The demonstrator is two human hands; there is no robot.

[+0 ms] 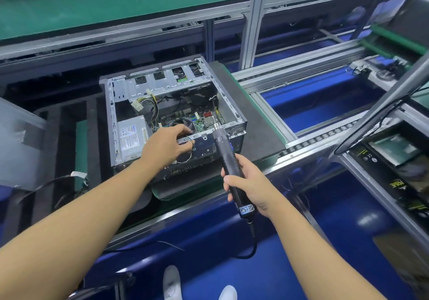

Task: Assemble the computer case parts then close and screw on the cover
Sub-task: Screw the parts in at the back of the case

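right hand grips the screwdriver, tip aimed at the case near rim; left hand, closer in, curls there, its hold unclear.

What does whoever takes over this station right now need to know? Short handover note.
Left hand: fingers curled over the near rim of the open grey metal computer case.
Right hand: grips the black corded electric screwdriver, tip at that same rim.
Done: silver power supply box and green motherboard sit inside.
Left: cover not yet on; flat grey metal panel at left is probably it. Close it, screw it down.
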